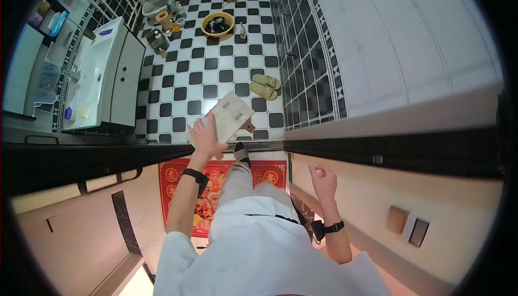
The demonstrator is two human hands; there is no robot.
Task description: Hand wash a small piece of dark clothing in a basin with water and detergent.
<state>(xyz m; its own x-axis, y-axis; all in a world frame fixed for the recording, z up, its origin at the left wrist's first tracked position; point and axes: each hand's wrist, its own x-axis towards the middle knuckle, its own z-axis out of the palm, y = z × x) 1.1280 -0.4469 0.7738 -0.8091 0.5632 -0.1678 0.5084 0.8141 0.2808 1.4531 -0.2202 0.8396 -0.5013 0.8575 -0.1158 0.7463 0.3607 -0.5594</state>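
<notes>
Where the left hand (205,138) works: fingers spread at the left edge of the pale panel (232,114); grip cannot be told.
Pale panel: just beyond the threshold (265,145), against checkered tiles (210,91).
Right hand (324,184): curled, apart, nothing visible inside; best brought to the opposite edge.
Foot (240,150): best kept clear.

The left hand (206,140) is extended, fingers (198,125) spread, wrist (196,165) behind them; the right hand (325,184) is held partly curled.
</notes>
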